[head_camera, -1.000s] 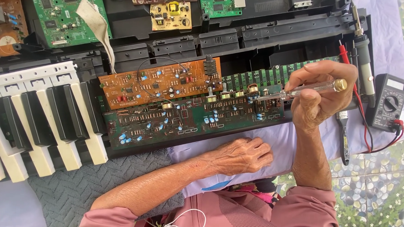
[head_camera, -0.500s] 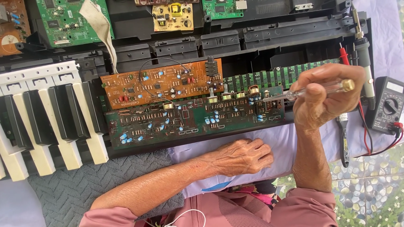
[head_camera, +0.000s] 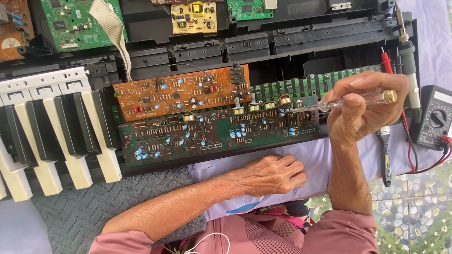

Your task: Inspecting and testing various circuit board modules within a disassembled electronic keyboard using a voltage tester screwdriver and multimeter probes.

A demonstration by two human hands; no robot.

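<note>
My right hand [head_camera: 361,105] grips a clear-handled tester screwdriver [head_camera: 339,101] with a brass cap. Its tip points left onto the right end of the dark green circuit board [head_camera: 220,134]. Behind that board lies an orange-brown circuit board [head_camera: 182,92] with a black wire looped over it. Both boards sit in the opened black casing [head_camera: 290,43] of an electronic keyboard. My left hand [head_camera: 272,174] rests loosely curled on the pale purple cloth [head_camera: 316,161] just in front of the green board, holding nothing.
White and black piano keys [head_camera: 48,134] lie at the left. More circuit boards [head_camera: 76,11] and a grey ribbon cable [head_camera: 111,30] lie at the back. At the right sit a black multimeter [head_camera: 434,118] with red leads, a soldering iron [head_camera: 406,64] and a grey mat [head_camera: 90,207].
My right hand has shifted slightly with the screwdriver, its tip staying near the right end of the green board. My left hand has not moved.
</note>
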